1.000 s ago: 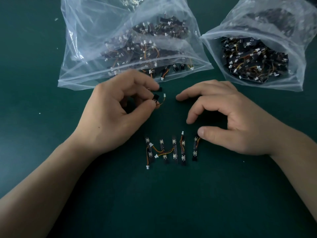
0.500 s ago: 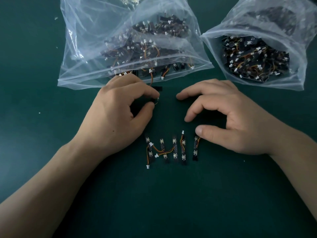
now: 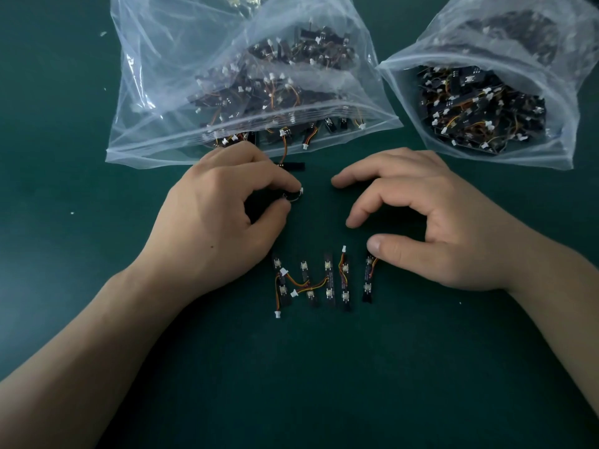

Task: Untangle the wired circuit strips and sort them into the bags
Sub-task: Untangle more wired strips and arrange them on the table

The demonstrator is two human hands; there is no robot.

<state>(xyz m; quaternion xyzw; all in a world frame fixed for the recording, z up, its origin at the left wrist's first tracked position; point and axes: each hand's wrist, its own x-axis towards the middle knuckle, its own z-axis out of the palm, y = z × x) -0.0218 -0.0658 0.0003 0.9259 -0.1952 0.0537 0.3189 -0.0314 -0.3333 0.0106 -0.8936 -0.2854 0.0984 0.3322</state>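
strip (image 3: 293,196) in my left hand (image 3: 220,222): mostly hidden by my fingers
left bag (image 3: 168,59), right bag (image 3: 460,24): tops cut off by frame
row strips (image 3: 329,277): print too small to read

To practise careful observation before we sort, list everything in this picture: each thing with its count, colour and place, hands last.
left bag: one, clear, far side, left of centre.
right bag: one, clear, far right, mouth open.
bagged strips: many, black with orange wires and white plugs, inside both bags.
loose strip: one, black, at the left bag's mouth.
row of strips: five, black with orange wires, side by side between the hands.
table: one, dark green, under everything.
left hand: one, fingers pinch a held strip, black with a white plug.
right hand: one, fingers loosely curled, holding nothing, thumb by the row's right end.
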